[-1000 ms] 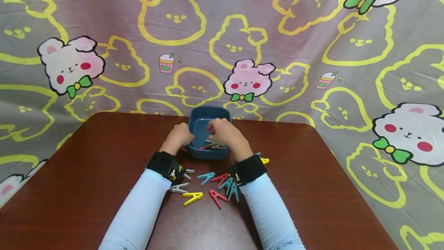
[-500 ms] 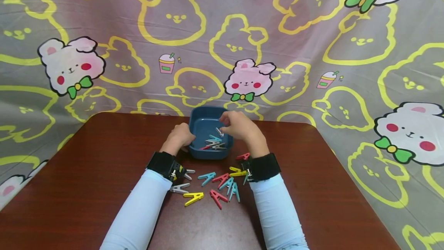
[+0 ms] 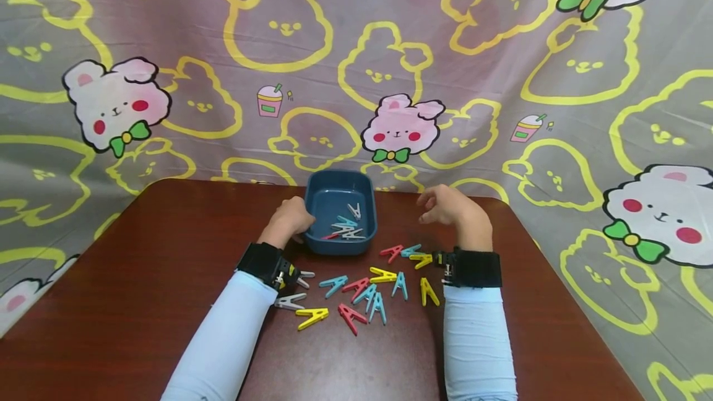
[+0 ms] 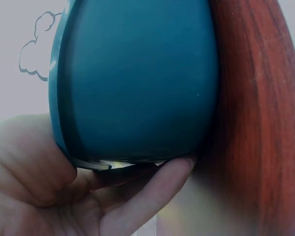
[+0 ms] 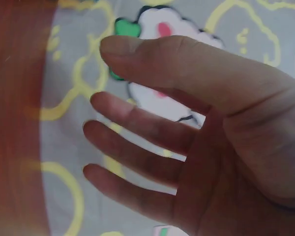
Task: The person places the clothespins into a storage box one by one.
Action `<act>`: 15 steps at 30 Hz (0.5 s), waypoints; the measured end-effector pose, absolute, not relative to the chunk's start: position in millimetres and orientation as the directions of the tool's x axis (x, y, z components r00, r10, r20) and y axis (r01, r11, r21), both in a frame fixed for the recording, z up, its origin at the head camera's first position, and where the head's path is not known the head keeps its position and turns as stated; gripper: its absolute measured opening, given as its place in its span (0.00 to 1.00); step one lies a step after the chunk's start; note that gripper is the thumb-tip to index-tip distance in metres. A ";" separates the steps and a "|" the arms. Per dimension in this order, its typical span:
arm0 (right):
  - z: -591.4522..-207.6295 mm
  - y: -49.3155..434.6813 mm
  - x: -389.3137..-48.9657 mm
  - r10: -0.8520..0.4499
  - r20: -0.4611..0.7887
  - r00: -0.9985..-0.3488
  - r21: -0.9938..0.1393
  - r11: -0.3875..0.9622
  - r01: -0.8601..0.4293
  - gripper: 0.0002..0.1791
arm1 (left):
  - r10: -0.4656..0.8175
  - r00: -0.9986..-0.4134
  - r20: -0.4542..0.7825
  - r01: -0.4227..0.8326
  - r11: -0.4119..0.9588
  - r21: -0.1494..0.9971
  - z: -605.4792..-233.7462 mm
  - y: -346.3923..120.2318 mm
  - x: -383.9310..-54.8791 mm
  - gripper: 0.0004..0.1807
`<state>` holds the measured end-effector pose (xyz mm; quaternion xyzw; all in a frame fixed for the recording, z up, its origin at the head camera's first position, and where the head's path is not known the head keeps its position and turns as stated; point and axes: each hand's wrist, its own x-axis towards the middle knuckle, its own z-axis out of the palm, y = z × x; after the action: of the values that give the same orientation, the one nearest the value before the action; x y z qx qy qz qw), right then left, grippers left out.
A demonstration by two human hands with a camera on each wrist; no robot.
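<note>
A dark blue plastic box stands at the back of the table. My left hand grips its left side, and in the left wrist view the fingers lie against the box wall. Inside the box lie several clothespins; a grey clothespin sits apart from a teal clothespin and the others. To the right of the box my right hand hovers above the table. In the right wrist view its fingers are spread, loosely bent, with nothing between them.
Several clothespins lie scattered on the brown table in front of the box, among them a red clothespin, a yellow clothespin and a grey clothespin. A patterned cloth hangs behind the table.
My right hand has let go of the grey clothespin, which now lies in the box. That hand has moved right, out of the box. My left hand has stayed on the box.
</note>
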<state>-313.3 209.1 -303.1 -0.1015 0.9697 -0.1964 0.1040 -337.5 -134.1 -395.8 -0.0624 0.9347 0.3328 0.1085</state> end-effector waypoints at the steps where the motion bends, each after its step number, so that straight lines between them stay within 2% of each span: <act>1: -305.7 211.5 -313.6 -0.237 -0.181 -0.955 -0.399 0.905 -0.149 0.25 | -0.044 -0.968 -0.249 -0.191 0.771 0.607 -396.3 -134.3 -338.0 0.22; 5: -313.8 211.7 -314.2 -0.241 -0.242 -0.940 -0.388 0.912 -0.134 0.26 | -0.052 -0.965 -0.258 -0.204 0.767 0.609 -398.3 -134.3 -339.7 0.22; 6: -315.4 209.9 -314.6 -0.244 -0.251 -0.937 -0.383 0.914 -0.135 0.25 | -0.063 -0.961 -0.268 -0.220 0.762 0.609 -385.3 -130.1 -328.8 0.21; 15: -335.1 184.9 -320.3 -0.275 -0.386 -0.880 -0.391 0.913 -0.114 0.22 | -0.059 -0.967 -0.247 -0.201 0.769 0.607 -392.0 -130.8 -334.5 0.21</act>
<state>-320.3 184.9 -335.1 -0.1020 0.9525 -0.1816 0.2222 -334.5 -130.8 -392.0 -0.0696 0.9344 0.3325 0.1071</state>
